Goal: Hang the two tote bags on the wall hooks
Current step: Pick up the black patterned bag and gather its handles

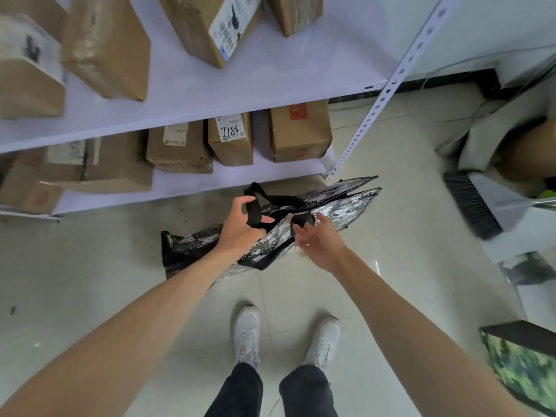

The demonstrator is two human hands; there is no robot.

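Two bare hands meet over a grey camouflage tote [337,206] in the head view, which we hold above the tiled floor [376,296] in front of a white shelf [240,85]. Our left hand [240,227] is curled around one black strap [255,212], thumb and fingers wrapped about the loop. Our right hand [316,242] is half spread, palm up, with the second strap [301,221] lying across its fingertips; we cannot tell whether it truly grips. The tote hangs long and slanted, its mouth gaping, its far end near the shelf post [391,82]. A green camouflage tote [520,365] stands at the lower right edge, well apart. Cardboard boxes [298,130] fill the shelf, a broom [469,206] lies at right, and our white shoes [248,335] stand below
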